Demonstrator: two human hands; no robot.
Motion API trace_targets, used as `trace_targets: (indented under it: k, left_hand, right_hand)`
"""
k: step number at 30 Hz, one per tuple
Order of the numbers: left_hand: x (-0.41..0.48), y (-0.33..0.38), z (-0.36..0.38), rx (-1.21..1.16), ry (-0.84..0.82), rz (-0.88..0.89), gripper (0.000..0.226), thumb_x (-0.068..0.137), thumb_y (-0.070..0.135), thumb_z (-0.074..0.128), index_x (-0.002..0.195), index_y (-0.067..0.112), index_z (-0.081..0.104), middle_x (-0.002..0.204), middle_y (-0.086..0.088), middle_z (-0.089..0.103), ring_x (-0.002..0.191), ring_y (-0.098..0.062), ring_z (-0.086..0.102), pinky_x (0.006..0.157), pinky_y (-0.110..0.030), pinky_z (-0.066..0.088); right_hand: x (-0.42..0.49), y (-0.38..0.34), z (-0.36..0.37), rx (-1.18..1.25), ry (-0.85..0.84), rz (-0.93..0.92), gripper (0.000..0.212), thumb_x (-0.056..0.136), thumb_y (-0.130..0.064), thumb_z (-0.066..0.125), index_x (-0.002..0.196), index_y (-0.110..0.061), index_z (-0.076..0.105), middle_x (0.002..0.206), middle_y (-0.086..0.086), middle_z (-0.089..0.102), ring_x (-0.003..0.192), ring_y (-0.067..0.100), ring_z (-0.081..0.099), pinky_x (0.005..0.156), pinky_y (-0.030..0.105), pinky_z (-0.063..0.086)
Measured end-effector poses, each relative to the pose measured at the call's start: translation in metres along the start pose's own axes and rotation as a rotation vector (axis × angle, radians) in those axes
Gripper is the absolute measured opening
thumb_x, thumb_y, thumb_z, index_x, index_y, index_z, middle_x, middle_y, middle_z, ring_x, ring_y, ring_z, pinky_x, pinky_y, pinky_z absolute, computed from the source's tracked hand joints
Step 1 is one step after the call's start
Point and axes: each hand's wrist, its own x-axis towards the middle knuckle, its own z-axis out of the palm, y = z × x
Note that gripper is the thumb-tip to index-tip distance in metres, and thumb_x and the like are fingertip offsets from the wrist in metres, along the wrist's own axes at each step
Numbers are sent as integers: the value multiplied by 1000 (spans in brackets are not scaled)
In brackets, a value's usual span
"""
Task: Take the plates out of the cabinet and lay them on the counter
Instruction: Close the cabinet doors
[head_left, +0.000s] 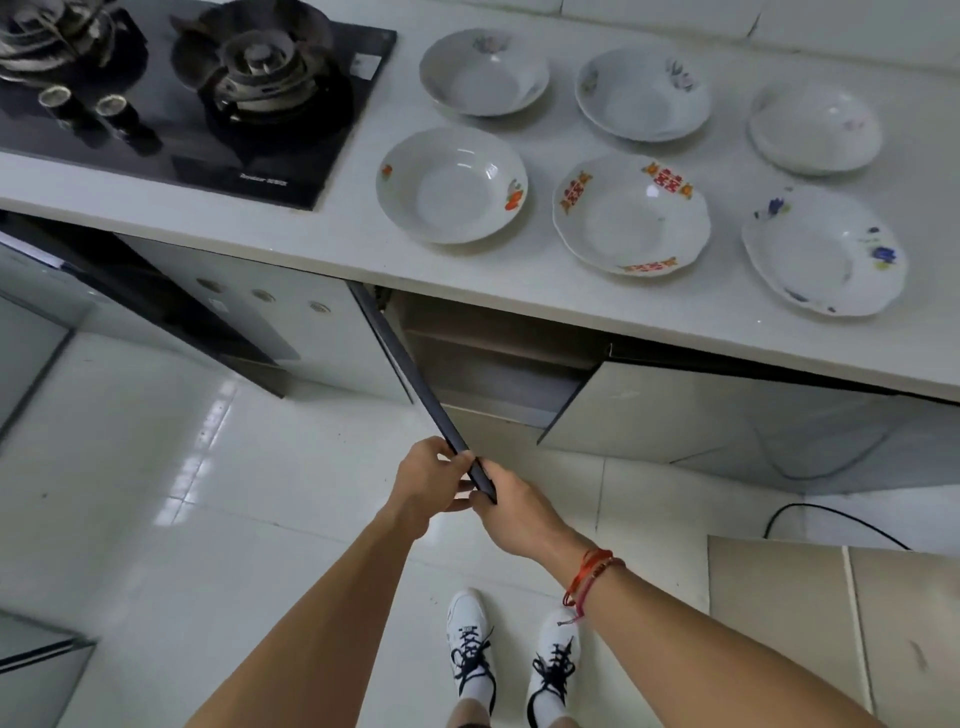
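The gas stove (171, 130) at 10 o'clock has a small line of white writing near the front edge of its black glass, but it is too blurred to read. The plate with red signs (631, 214) carries red and gold characters at three places on its rim; I cannot read them with certainty.

This plate is one of six on the white counter (311, 234), at 1 to 2 o'clock. They lie in two rows of three, all apart from each other, and each shows its bare white hollow. In the front row, the plate with orange flowers (452, 185) is at its 9 o'clock and the plate with blue flowers (823, 252) at its 3 o'clock. Behind them are the back left plate (484, 71), the back middle plate (643, 93) and the back right plate (815, 127), with only faint prints.

Under the counter the cabinet (493, 364) stands open. A shelf is visible inside, and the deeper part is in shadow. Its left door (415, 379) is swung out toward the person. The left hand (426, 478) and the right hand (514, 506) both grip the dark outer edge of this door, just beside each other. The right wrist wears a red cord bracelet (592, 577). The right door (701, 415), at 3 o'clock, is partly open.
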Motion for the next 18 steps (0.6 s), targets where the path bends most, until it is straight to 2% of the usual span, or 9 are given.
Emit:
trace_targets:
  k: [3, 7, 9, 10, 12, 13, 16, 18]
  left_hand:
    - [9, 12, 23, 22, -2, 19, 16, 95, 21, 59, 100, 5, 58, 103, -14, 70, 91, -25, 71, 72, -41, 62]
    - [20, 32, 51, 74, 35, 68, 22, 96, 22, 59, 112, 7, 58, 105, -9, 66, 93, -22, 68, 75, -39, 62]
    - [25, 42, 65, 91, 38, 88, 22, 96, 20, 58, 115, 9, 56, 105, -7, 64, 94, -22, 66, 75, -36, 61]
    - [27, 47, 71, 109, 40, 105, 22, 96, 19, 58, 116, 10, 56, 105, -5, 63, 93, -22, 65, 75, -34, 59]
    - [32, 53, 82, 159, 48, 138, 22, 96, 20, 57, 116, 12, 58, 102, -3, 64, 92, -22, 65, 76, -33, 58]
    - [33, 54, 86, 187, 50, 159, 23, 96, 21, 57, 117, 12, 59, 103, -3, 65, 93, -23, 65, 80, -34, 58]
    - [28, 55, 93, 278, 37, 211, 28, 97, 24, 55, 124, 16, 57, 120, -5, 65, 105, -25, 63, 94, -43, 55]
    - [24, 56, 95, 336, 24, 236, 35, 98, 27, 54, 131, 16, 54, 131, -4, 60, 115, -27, 59, 101, -43, 50]
  right_hand:
    - [1, 14, -21, 29, 62, 35, 31, 101, -20, 44, 131, -21, 52, 98, 7, 65, 79, 28, 59, 68, 34, 48]
    - [4, 30, -50, 72, 144, 69, 31, 102, -20, 44, 133, -21, 50, 81, -3, 55, 63, 13, 51, 53, 25, 38]
    - [6, 36, -65, 88, 184, 80, 36, 102, -19, 45, 138, -22, 48, 91, 0, 59, 68, 15, 54, 57, 24, 40]
    - [7, 37, -72, 94, 200, 87, 40, 102, -19, 46, 141, -22, 45, 103, 3, 62, 77, 19, 58, 63, 25, 44]
    - [7, 40, -85, 104, 223, 97, 47, 102, -20, 47, 148, -21, 37, 131, 8, 60, 106, 27, 62, 79, 30, 51]
    - [7, 41, -90, 104, 233, 97, 49, 103, -20, 47, 150, -21, 35, 138, 9, 57, 116, 29, 59, 86, 31, 49]
    - [6, 43, -102, 99, 235, 89, 50, 103, -21, 47, 151, -20, 33, 143, 10, 53, 122, 30, 56, 88, 28, 46]
    - [4, 44, -107, 88, 242, 82, 51, 102, -24, 48, 152, -20, 33, 147, 9, 50, 123, 31, 56, 94, 31, 46]
